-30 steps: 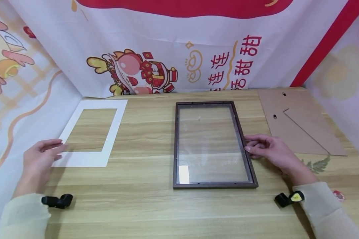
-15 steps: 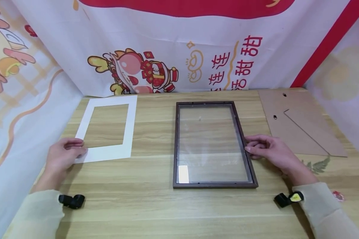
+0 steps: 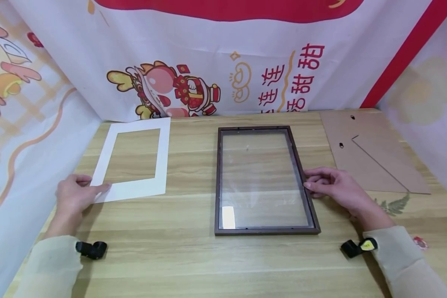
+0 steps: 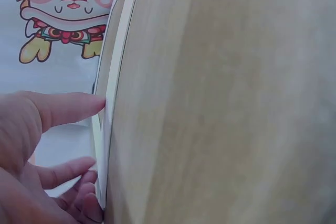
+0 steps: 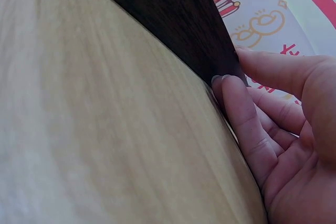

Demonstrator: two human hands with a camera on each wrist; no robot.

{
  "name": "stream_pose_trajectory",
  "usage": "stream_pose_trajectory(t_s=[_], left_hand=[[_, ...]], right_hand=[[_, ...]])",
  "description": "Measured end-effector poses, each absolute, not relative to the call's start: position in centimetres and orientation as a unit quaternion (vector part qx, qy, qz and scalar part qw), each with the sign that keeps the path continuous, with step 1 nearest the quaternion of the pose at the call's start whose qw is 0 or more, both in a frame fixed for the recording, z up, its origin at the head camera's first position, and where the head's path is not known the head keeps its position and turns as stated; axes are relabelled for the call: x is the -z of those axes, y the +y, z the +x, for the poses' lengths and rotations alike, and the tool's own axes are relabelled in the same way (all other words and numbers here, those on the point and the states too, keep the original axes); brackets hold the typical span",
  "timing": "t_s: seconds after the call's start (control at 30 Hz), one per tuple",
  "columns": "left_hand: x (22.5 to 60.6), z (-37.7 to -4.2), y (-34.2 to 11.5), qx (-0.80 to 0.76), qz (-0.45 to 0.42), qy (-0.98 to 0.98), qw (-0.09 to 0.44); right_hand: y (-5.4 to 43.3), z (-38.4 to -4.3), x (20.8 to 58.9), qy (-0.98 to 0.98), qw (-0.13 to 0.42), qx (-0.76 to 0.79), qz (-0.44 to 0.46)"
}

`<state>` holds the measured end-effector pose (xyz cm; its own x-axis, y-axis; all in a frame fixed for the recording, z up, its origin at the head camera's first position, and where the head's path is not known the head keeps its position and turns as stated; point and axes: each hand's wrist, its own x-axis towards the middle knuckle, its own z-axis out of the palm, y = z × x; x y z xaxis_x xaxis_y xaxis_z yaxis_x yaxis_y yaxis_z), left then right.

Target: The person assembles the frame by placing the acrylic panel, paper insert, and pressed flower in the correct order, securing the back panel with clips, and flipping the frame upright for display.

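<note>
A white picture mat [image 3: 134, 190] with a rectangular cut-out lies at the left, its near-left corner pinched by my left hand [image 3: 73, 194]. The left wrist view shows the thumb [image 4: 79, 107] on the upper face of the mat [image 4: 116, 72], with the other fingers at its edge and below. Mid-table is a dark brown picture frame [image 3: 218, 182] with a clear pane [image 3: 260, 174]. My right hand [image 3: 333, 186] holds its right side. In the right wrist view, thumb and fingertips [image 5: 236, 90] meet the dark side of the frame [image 5: 178, 19].
A brown backing board [image 3: 380, 161] with two small black hangers and a stand flap lies at the right. Near its lower edge are a green fern leaf [image 3: 396, 206] and a small red-and-white piece [image 3: 421, 243]. Printed cloth [image 3: 193, 33] hangs behind and at both sides.
My left hand has moved right with the mat, which has also turned slightly. Its thumb now lies over the mat's corner. My right hand and the frame have stayed in place.
</note>
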<state>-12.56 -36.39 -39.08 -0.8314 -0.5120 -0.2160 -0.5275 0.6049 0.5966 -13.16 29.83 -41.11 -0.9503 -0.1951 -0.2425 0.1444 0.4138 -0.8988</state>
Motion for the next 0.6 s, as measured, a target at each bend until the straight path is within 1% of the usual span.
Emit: stream_pose_trajectory(t_s=[0.13, 0.23, 0.4, 0.5, 0.6], left_hand=[[38.5, -12.6, -36.5, -0.319, -0.294, 0.9, 0.039], [38.0, -12.7, -36.5, -0.304, -0.3, 0.901, 0.075], [37.0, -13.1, -36.5, -0.221, -0.253, 0.931, 0.146], [36.8, -13.2, -36.6, -0.243, -0.25, 0.921, 0.173], [37.3, -13.1, -37.1, -0.306, -0.279, 0.893, 0.176]], right_hand=[[29.8, -13.2, 41.1, 0.825, 0.155, 0.544, -0.016], [29.8, -13.2, 41.1, 0.826, 0.155, 0.541, -0.013], [29.8, -13.2, 41.0, 0.829, 0.154, 0.538, -0.014], [29.7, -13.1, 41.1, 0.828, 0.154, 0.538, -0.013], [29.7, -13.1, 41.2, 0.826, 0.156, 0.542, -0.014]])
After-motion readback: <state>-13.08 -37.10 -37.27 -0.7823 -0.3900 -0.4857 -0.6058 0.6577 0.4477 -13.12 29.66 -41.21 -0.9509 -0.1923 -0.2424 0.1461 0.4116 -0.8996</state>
